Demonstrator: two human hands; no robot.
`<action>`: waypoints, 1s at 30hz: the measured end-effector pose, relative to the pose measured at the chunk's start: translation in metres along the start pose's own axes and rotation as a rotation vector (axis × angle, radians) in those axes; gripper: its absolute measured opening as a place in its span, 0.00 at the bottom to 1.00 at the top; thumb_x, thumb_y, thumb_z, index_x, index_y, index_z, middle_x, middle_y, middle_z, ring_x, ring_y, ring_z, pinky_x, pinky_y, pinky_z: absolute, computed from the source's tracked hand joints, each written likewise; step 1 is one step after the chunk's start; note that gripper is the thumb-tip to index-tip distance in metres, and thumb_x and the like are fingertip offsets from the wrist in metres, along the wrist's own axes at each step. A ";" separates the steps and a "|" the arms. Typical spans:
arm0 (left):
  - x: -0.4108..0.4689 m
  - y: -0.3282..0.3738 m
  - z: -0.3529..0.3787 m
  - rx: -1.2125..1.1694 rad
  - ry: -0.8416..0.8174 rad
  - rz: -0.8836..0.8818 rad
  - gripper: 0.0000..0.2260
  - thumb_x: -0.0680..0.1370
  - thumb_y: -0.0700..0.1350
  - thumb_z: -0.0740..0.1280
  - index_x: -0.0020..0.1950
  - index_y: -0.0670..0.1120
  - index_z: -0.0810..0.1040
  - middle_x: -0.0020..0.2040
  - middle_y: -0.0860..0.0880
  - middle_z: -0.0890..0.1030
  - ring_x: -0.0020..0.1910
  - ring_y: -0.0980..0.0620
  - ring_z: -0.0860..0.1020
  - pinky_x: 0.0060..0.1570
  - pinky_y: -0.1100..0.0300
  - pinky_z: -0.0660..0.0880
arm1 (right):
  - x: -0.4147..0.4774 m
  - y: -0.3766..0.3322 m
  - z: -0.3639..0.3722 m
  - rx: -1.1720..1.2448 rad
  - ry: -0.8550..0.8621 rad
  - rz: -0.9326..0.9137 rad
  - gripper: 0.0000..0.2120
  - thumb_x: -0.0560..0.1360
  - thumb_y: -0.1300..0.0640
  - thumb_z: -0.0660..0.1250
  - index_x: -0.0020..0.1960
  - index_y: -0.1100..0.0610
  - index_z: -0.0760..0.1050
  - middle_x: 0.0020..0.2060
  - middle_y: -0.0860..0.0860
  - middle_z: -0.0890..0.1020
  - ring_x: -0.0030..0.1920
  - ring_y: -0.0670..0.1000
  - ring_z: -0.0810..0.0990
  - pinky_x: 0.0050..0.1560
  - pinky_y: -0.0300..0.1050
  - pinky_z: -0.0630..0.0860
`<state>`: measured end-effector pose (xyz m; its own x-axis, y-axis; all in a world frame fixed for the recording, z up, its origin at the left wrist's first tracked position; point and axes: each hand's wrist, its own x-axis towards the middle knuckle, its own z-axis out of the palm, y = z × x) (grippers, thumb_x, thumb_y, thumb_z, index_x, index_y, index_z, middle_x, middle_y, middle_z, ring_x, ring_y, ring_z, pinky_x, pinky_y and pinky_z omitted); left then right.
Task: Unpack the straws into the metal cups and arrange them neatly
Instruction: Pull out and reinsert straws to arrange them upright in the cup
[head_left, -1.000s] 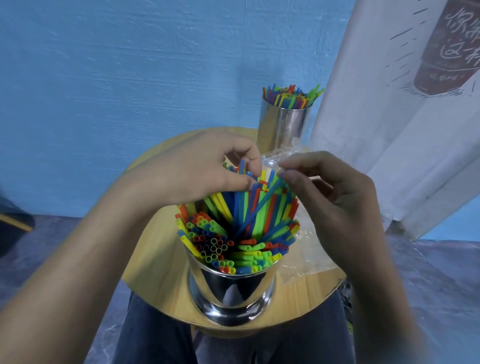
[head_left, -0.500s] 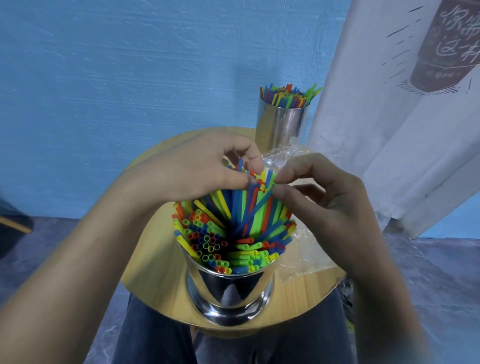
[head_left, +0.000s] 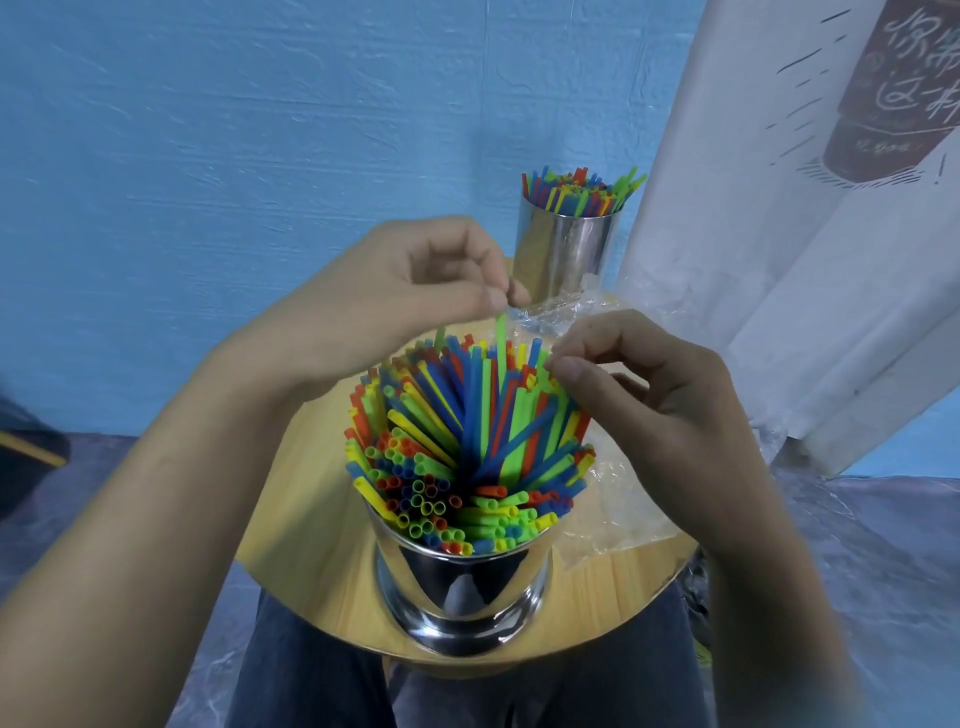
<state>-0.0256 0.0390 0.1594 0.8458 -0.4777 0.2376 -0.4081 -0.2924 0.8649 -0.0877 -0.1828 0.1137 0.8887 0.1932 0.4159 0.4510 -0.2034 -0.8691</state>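
Head view: The near metal cup (head_left: 462, 587) stood at the 6 o'clock edge of the round counter (head_left: 306, 519), packed with straws (head_left: 467, 431). The left hand (head_left: 405, 296) pinched one green straw (head_left: 501, 338), raised above the rest. The right hand (head_left: 649, 395), fingers curled, touched straw tips at 2 o'clock; its grip could not be determined. A second filled cup (head_left: 566, 254) stood at 12 o'clock.
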 end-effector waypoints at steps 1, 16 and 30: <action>0.000 0.001 -0.001 -0.074 0.048 0.030 0.03 0.79 0.39 0.71 0.50 0.45 0.78 0.48 0.50 0.87 0.51 0.53 0.84 0.57 0.60 0.79 | 0.000 0.000 0.000 -0.008 0.012 -0.003 0.04 0.79 0.54 0.68 0.47 0.49 0.81 0.45 0.45 0.83 0.51 0.50 0.82 0.48 0.43 0.80; -0.001 -0.005 -0.006 -0.769 0.726 0.097 0.04 0.84 0.39 0.66 0.57 0.46 0.78 0.51 0.50 0.82 0.48 0.50 0.83 0.46 0.62 0.79 | 0.003 0.002 0.005 0.005 0.121 -0.015 0.09 0.80 0.56 0.68 0.56 0.45 0.82 0.49 0.44 0.85 0.53 0.47 0.82 0.47 0.39 0.81; -0.010 -0.025 0.000 -0.991 0.757 -0.058 0.03 0.83 0.39 0.66 0.51 0.45 0.77 0.45 0.50 0.83 0.45 0.52 0.84 0.47 0.63 0.80 | 0.004 -0.001 0.007 0.059 0.115 -0.032 0.06 0.78 0.56 0.72 0.54 0.47 0.83 0.50 0.50 0.86 0.53 0.50 0.84 0.48 0.44 0.83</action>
<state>-0.0233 0.0510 0.1353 0.9733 0.2078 0.0977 -0.2070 0.6098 0.7651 -0.0853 -0.1754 0.1144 0.8793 0.0865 0.4683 0.4762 -0.1416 -0.8679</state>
